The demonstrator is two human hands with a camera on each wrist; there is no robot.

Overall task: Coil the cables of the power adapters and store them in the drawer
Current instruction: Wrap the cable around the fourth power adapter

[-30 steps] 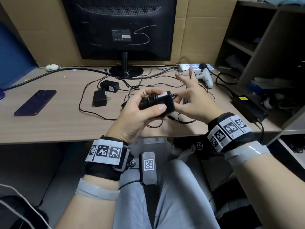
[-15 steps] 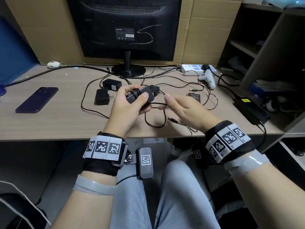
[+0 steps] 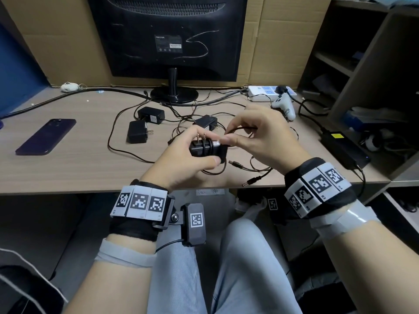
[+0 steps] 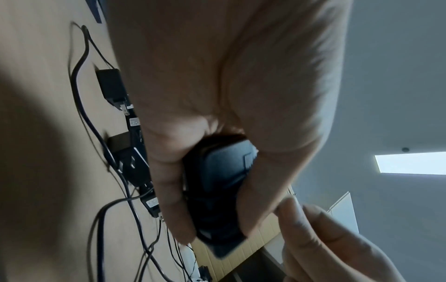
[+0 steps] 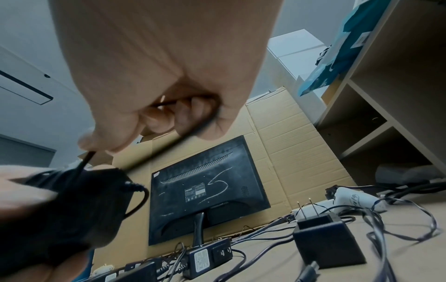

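My left hand (image 3: pixel 203 148) grips a black power adapter (image 3: pixel 215 150) above the desk's front edge, prongs (image 3: pixel 200 138) pointing up. A few turns of its thin black cable (image 3: pixel 241 128) lie around the body. My right hand (image 3: pixel 229 137) pinches that cable just right of the adapter, and the rest trails down to the desk. The left wrist view shows the adapter (image 4: pixel 217 190) between thumb and fingers. In the right wrist view the cable (image 5: pixel 85 158) runs from my thumb and finger to the adapter (image 5: pixel 72 209). Three more black adapters (image 3: pixel 151 115) (image 3: pixel 137 132) (image 3: pixel 206 121) lie behind. No drawer is in view.
Loose cables and two barrel plugs (image 3: pixel 235 164) (image 3: pixel 250 181) sprawl over the wooden desk (image 3: pixel 68 173). A dark phone (image 3: pixel 46 135) lies left. A monitor (image 3: pixel 172 35) stands at the back, with a power strip (image 3: pixel 269 91), white controller (image 3: pixel 285 105), laptop brick (image 3: pixel 342 148) and shelves (image 3: pixel 362 64) to the right.
My left hand has turned the adapter so its prongs point up. My right hand has risen from low beside it to just above its right end, bringing the cable over.
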